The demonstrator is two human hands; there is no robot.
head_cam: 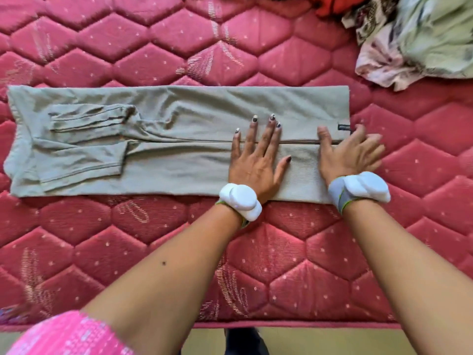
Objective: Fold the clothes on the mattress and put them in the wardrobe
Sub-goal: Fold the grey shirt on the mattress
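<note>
While we look down from the head camera, we see a grey-green shirt lying flat across the pink quilted mattress, folded into a long band that runs from left to right, with its two sleeves turned in and lying on top at the left end. Our left hand rests palm down on the right half of the shirt, its grip spread, fingers straight and a little apart, pressing the cloth flat over the middle fold line. Our right hand sits just beside it at the right end of the shirt, near a small dark label on the edge; the thumb lies on the cloth and the fingers bend over the end of the band, but motion blur keeps us from telling whether that grip pinches the cloth or only presses on it. Both wrists carry white padded bands. At the far right corner of the mattress, well apart from the shirt, lies a heap of unfolded clothes, pale green and flowered, with something red behind it. A pink patterned sleeve shows at the lower left.
</note>
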